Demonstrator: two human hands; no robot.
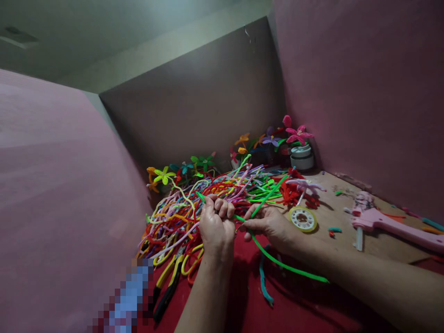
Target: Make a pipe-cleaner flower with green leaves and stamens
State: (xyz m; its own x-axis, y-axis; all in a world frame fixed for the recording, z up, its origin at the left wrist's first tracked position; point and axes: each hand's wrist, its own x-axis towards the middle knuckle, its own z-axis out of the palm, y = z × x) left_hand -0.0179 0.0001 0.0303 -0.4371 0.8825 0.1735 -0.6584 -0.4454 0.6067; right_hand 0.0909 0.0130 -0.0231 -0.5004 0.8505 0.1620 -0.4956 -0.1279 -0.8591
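Bright green pipe cleaners (287,267) run between my two hands in the head view. My left hand (218,224) is closed in a fist around them, and a green tip pokes out at its upper left. To its right, my right hand (265,223) pinches the green stems between thumb and fingers. From there one end rises to the upper right and another curves down to the lower right. Behind both hands lies a big tangled heap of many-coloured pipe cleaners (183,215). What sits inside my left fist is hidden.
Yellow-and-black pliers (169,282) lie at lower left near yellow-handled scissors (193,263). On the right are a tape roll (315,221), a pink glue gun (398,226) and a pale purple flower (307,186). Pipe-cleaner flowers (299,134) stand along the back; pink walls flank the table.
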